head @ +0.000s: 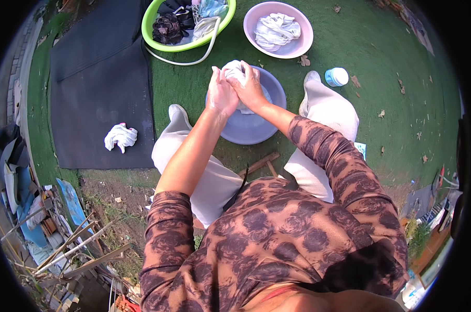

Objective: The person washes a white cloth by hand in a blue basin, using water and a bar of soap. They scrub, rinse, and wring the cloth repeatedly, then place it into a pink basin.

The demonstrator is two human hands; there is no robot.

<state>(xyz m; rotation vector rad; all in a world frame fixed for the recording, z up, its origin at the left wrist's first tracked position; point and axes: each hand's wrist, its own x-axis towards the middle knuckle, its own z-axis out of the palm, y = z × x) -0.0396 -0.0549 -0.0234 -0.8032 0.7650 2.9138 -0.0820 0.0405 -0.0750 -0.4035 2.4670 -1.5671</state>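
Observation:
A bunched white cloth is held up between both hands over the far rim side of a bluish-purple plastic basin. My left hand lies against the cloth's left side, palm turned up and skin wet. From the right, my right hand grips the cloth, fingers curled over it. Part of the cloth hangs below my hands into the basin, where some whitish wet fabric shows. My wrists and forearms hide much of the basin's inside. The basin sits on green artificial turf between my feet.
Beyond stand a lime-green tub of mixed laundry with a white hose and a pink basin holding white cloth. A white-lidded jar stands right. Another white cloth lies on a black mat. Scrap wood lies lower left.

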